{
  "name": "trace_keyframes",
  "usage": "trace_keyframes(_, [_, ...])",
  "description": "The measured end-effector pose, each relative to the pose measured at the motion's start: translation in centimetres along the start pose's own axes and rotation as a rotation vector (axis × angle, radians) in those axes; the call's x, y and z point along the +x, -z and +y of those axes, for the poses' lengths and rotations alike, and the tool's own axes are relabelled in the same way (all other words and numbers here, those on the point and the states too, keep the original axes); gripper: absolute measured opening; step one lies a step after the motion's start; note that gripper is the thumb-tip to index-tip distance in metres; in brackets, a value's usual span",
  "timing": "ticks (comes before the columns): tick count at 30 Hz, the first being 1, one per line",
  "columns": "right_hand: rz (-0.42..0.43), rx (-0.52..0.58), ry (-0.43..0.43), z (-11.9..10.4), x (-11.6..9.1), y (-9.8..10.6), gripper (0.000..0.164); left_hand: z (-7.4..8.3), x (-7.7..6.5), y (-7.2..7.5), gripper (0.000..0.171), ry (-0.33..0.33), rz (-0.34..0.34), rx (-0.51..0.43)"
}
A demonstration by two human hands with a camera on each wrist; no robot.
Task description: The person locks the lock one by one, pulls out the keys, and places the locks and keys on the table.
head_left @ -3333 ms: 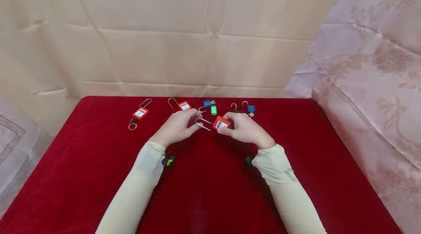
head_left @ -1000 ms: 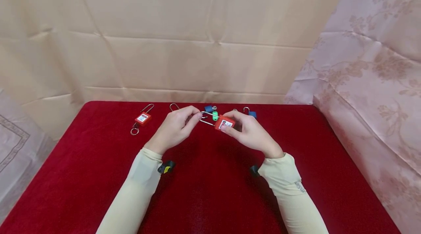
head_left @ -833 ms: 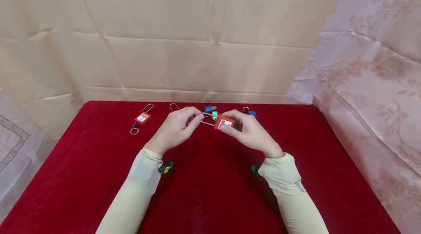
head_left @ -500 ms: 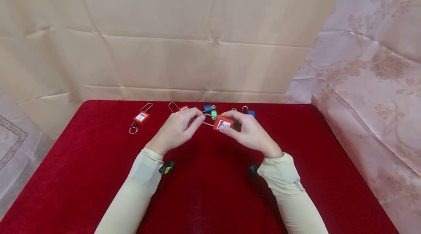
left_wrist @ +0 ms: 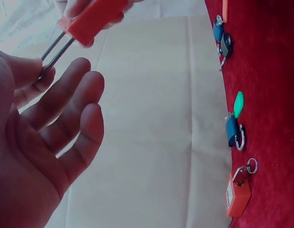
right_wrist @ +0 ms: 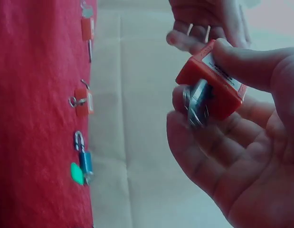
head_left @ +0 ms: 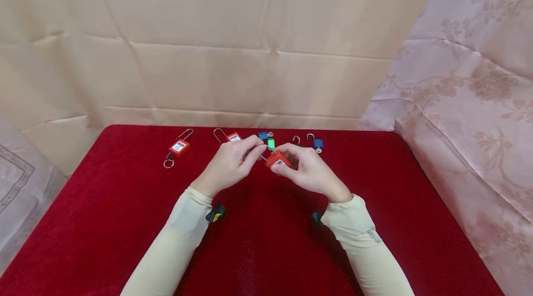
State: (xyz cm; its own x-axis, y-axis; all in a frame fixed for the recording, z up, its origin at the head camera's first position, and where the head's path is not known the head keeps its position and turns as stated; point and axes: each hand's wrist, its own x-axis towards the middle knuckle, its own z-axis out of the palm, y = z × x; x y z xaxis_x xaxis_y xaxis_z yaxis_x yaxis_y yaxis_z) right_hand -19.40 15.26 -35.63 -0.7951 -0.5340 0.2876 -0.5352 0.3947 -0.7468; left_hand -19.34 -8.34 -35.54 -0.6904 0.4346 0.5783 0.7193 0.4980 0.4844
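Between both hands, above the table, is a red padlock (head_left: 278,160) with a white label. My left hand (head_left: 231,164) pinches the end of its steel shackle (left_wrist: 56,57) between thumb and index finger; the other fingers are loosely bent in the left wrist view. My right hand (head_left: 310,169) grips the red body between thumb and fingers. In the right wrist view a key (right_wrist: 198,102) sticks out of the body's underside, with my right fingers beside it. Both shackle legs run toward the body; whether the free leg is fully seated I cannot tell.
On the red-covered table (head_left: 250,249) lie two more red padlocks, one at the left (head_left: 179,147), one behind my left hand (head_left: 234,137). A blue padlock (head_left: 263,135) with a green tag (head_left: 271,144), another blue padlock (head_left: 318,143) and a partly hidden shackle (head_left: 296,139) lie along the back.
The free shackle leg, apart from the body at first, came in line with it. Lately the padlock has tilted, its label turning partly from view, and my hands have drawn closer together.
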Motion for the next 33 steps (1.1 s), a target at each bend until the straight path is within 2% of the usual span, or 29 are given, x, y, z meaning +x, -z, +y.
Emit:
trace_keyframes(5, [0.036, 0.093, -0.056, 0.1, 0.2, -0.8, 0.025, -0.1, 0.1, -0.2, 0.017, 0.06, 0.035, 0.016])
trace_keyframes(9, [0.088, 0.185, -0.141, 0.2, 0.3, -0.9, 0.029, -0.2, -0.1, 0.1, 0.023, 0.138, 0.021, 0.007])
trace_keyframes(11, [0.118, 0.232, -0.194, 0.2, 0.3, -0.6, 0.032, -0.2, -0.1, 0.3, 0.021, 0.163, 0.001, 0.016])
trace_keyframes(17, [0.179, 0.341, -0.328, 0.5, 0.4, -0.1, 0.037, -0.3, -0.1, 0.0, 0.019, 0.177, -0.106, 0.025])
trace_keyframes(21, [0.219, 0.389, -0.321, 0.7, 0.6, -0.1, 0.036, -0.4, -0.2, -0.5, 0.02, 0.197, -0.176, 0.005])
trace_keyframes(24, [0.249, 0.437, -0.309, 0.7, 0.6, 0.0, 0.034, -0.4, -0.3, -0.9, 0.021, 0.19, -0.201, -0.011])
trace_keyframes(30, [0.283, 0.527, -0.306, 0.4, 0.7, 0.1, 0.034, -0.1, -0.3, -1.7, 0.023, 0.145, -0.198, -0.045])
trace_keyframes(33, [0.303, 0.56, -0.303, 0.3, 0.7, 0.1, 0.035, 0.0, -0.3, -2.1, 0.019, 0.125, -0.193, -0.046])
